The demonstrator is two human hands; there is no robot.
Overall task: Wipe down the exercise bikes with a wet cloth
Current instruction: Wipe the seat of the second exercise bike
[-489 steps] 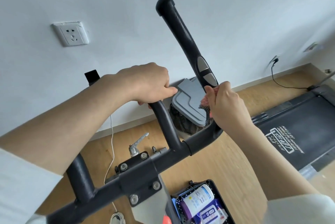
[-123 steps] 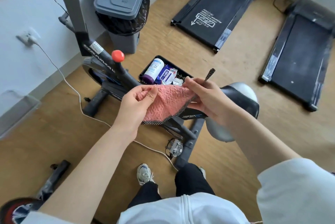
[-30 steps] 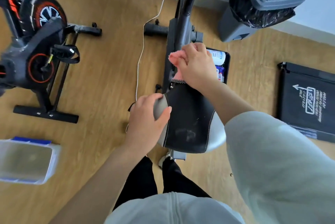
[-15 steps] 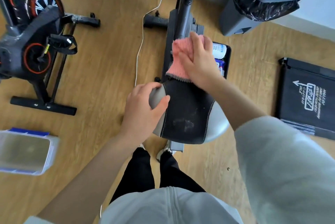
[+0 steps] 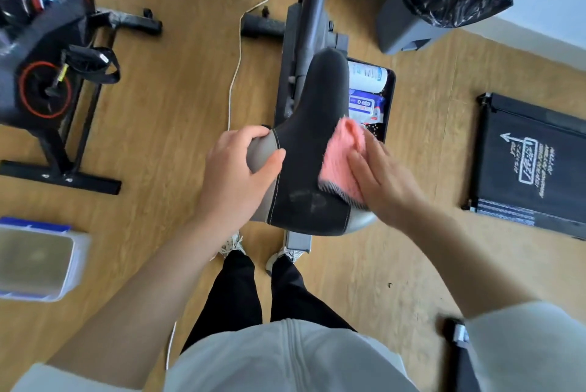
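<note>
Pink cloth (image 5: 341, 157) under flat right hand (image 5: 385, 184) on saddle (image 5: 317, 99); left hand (image 5: 234, 176) grips its edge. Near smudge (image 5: 304, 198) and left bike (image 5: 47, 74) seemingly unwiped.

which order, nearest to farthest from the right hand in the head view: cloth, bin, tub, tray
1. Cloth, under the right hand.
2. Tray, on the floor just beyond.
3. Bin, top right by the wall.
4. Tub, far left.

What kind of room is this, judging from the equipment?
Probably a small gym or fitness room. A black padded bike saddle, a second black exercise bike with a red-ringed wheel and a black treadmill deck share one wooden floor.
</note>
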